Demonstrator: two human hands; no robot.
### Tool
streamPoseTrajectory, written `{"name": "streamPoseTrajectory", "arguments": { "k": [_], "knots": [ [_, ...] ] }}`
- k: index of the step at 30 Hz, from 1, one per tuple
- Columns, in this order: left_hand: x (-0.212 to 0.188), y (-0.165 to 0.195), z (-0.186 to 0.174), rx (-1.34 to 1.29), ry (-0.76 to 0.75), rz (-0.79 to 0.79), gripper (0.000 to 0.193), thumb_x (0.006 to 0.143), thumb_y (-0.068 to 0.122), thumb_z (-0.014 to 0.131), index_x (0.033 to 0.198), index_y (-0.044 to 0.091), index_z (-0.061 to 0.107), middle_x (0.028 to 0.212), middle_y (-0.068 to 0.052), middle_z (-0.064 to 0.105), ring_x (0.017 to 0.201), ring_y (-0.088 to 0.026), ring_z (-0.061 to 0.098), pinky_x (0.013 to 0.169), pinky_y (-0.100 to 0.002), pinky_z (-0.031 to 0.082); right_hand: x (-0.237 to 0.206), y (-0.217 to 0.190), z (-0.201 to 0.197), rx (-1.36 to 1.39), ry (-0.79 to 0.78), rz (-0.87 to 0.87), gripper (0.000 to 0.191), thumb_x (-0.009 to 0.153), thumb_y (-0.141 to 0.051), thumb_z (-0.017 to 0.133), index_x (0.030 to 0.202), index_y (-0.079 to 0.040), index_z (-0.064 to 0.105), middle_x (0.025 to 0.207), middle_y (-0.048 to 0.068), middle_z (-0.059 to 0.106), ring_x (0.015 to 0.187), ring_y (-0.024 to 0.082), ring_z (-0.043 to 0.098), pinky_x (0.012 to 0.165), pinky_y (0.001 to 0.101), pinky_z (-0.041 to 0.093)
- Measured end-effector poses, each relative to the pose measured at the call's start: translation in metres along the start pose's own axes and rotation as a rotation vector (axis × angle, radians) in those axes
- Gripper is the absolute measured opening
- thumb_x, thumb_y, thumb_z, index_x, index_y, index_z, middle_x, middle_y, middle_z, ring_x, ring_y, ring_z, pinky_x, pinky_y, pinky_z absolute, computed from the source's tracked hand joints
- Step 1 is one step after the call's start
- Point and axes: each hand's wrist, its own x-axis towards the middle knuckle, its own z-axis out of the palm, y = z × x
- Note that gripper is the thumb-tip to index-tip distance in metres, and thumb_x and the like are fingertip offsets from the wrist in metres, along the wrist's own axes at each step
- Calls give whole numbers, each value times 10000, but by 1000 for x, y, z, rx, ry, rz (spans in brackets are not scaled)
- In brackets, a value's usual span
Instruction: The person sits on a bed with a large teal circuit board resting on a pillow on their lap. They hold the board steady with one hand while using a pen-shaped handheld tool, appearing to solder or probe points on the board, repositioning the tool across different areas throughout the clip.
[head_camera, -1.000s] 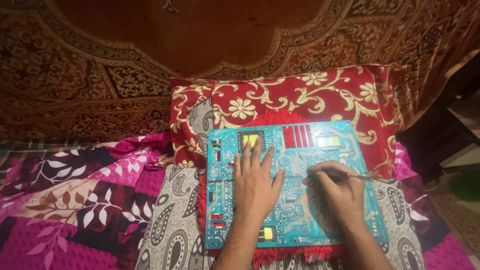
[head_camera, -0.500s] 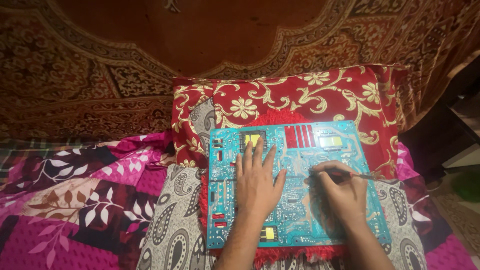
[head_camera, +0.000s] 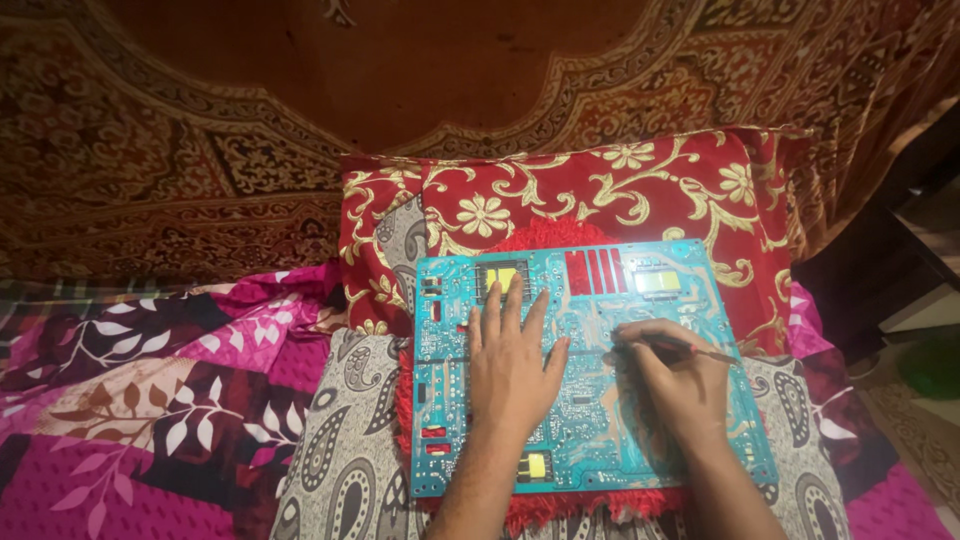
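A teal circuit board lies flat on a red cushion, with yellow parts and red stripes near its far edge. My left hand rests palm down on the board's middle, fingers spread toward the far yellow part. My right hand grips a thin dark brush like a pen, its tip touching the board just right of my left hand.
A red pillow with gold flowers lies behind the board. A pink and maroon leaf-print blanket covers the left. Grey paisley cloth lies under the cushion. A patterned brown carpet fills the back.
Both hands stay in nearly the same place on the board. The view has shifted slightly.
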Motion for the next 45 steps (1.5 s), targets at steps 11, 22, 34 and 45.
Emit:
{"name": "streamPoseTrajectory", "arguments": {
  "k": [11,22,34,45],
  "knots": [
    [0,1,-2,-4,-1,-2,640,917,424,645,1465,116,520,1597,-165,358,1499,-375,251,1204,-574,177,-1,-1,-1,-75,11,-20,132,879,23,665,978,50,747,962,129,789,879,210,769,777,311,613],
    [-1,1,0,-13,2,-1,639,915,424,644,1460,111,526,1597,-166,362,1500,-378,248,1203,-578,172,-3,-3,0,73,12,96,141,885,16,656,991,62,738,936,156,775,814,224,782,733,331,632],
    [1,2,-2,11,-15,-5,646,915,426,643,1465,113,516,1598,-168,353,1503,-379,239,1202,-575,175,-1,0,0,87,10,127,125,892,10,658,974,62,737,908,172,774,798,244,783,710,352,629],
    [1,1,0,3,-15,-7,643,919,423,645,1468,115,514,1596,-168,350,1498,-382,232,1199,-576,163,-1,2,-2,67,-5,118,123,899,26,654,982,69,734,914,186,769,804,258,784,705,357,630]
  ]
}}
